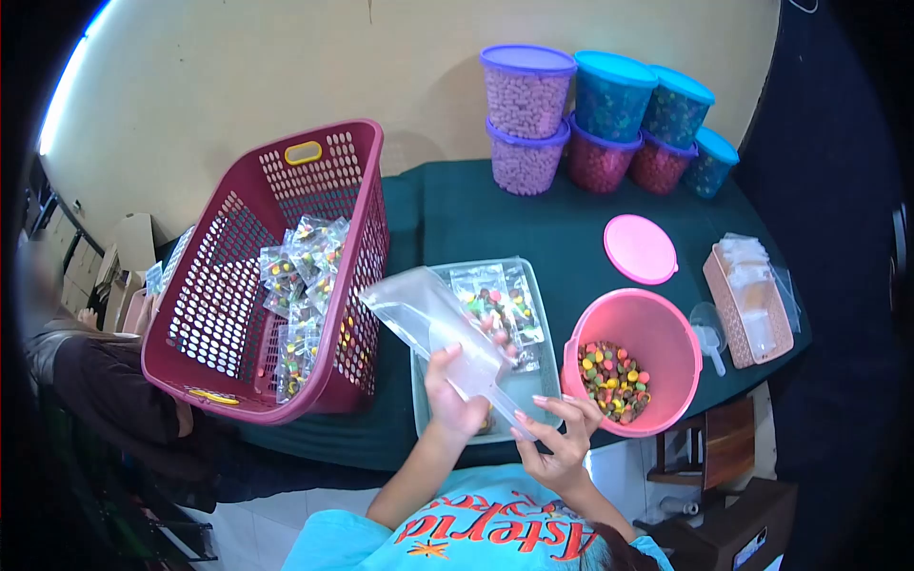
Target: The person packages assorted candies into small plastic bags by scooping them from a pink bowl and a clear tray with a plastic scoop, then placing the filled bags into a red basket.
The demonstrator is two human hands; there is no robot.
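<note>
Over a pale green tray (543, 366), my left hand (455, 400) is closed on a clear plastic bag (405, 300). A translucent scoop (469, 369) sits at the bag's mouth, its head partly hidden by the plastic and my fingers. My right hand (562, 440) pinches the end of the scoop's handle between thumb and fingers. Packets of colourful candies (495, 309) lie in the tray beyond my hands. Just right of my right hand, a pink bucket (666, 328) holds loose candies (614, 381) in yellow, green, red and brown.
A maroon laundry basket (347, 276) with filled packets (305, 262) stands left. Behind are stacked lidded tubs (528, 114). A pink lid (640, 249), another scoop (709, 338) and a small basket (776, 324) of plastic bags are right. Another person's dark sleeve (124, 400) is at far left.
</note>
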